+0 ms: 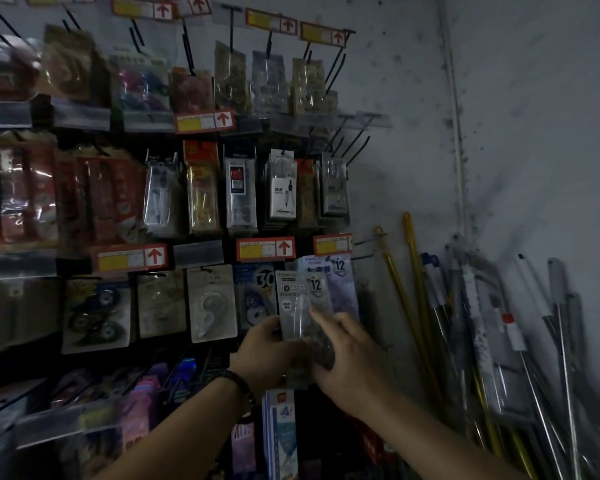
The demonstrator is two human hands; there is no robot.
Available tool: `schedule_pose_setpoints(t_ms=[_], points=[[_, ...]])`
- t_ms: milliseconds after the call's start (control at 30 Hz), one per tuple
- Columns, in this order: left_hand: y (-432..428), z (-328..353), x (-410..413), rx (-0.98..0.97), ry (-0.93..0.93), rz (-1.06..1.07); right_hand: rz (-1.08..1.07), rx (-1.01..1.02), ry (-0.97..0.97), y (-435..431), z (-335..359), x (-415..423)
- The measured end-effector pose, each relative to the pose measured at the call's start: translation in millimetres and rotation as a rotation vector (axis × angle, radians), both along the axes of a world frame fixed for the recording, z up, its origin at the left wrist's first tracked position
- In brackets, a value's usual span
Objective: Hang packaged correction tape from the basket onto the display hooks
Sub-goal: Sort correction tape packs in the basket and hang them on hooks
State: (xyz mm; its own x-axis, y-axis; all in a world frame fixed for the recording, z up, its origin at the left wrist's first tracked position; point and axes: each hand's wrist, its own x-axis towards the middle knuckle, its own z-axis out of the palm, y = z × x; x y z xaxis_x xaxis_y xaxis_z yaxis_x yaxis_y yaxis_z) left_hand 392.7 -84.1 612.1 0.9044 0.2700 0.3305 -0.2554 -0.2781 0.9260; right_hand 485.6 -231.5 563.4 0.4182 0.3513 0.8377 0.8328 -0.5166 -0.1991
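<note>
A grey pack of correction tape, marked 12, stands upright in front of the lower row of the display. My left hand grips its lower left side. My right hand holds its lower right side, fingers over the front. Behind the pack hangs a similar pale blue pack on a hook under a red price tag. A bare hook sticks out just right of that pack. The basket is not in view.
Other stationery packs fill the hook rows above and to the left, such as a white pack and a compass set. Yellow poles and metal rods lean against the stained wall at right.
</note>
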Motion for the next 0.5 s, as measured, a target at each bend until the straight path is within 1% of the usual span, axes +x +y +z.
schedule_pose_setpoints(t_ms=[67, 100, 200, 267, 400, 500], points=[[-2, -1, 4, 0.037, 0.025, 0.011, 0.039, 0.070, 0.030, -3, -4, 4], [-1, -1, 7, 0.110, 0.020, 0.051, 0.033, 0.094, 0.040, -6, -5, 8], [6, -2, 15, 0.418, -0.053, 0.187, -0.095, 0.127, 0.050, -13, -3, 17], [12, -3, 16, 0.546, -0.070, 0.235, -0.143, 0.146, 0.060, -14, 1, 23], [24, -4, 17, 0.680, -0.080, 0.264, -0.177, 0.165, 0.047, -9, 10, 36], [30, -5, 17, 0.719, -0.069, 0.270, -0.176, 0.172, 0.055, -5, 19, 44]])
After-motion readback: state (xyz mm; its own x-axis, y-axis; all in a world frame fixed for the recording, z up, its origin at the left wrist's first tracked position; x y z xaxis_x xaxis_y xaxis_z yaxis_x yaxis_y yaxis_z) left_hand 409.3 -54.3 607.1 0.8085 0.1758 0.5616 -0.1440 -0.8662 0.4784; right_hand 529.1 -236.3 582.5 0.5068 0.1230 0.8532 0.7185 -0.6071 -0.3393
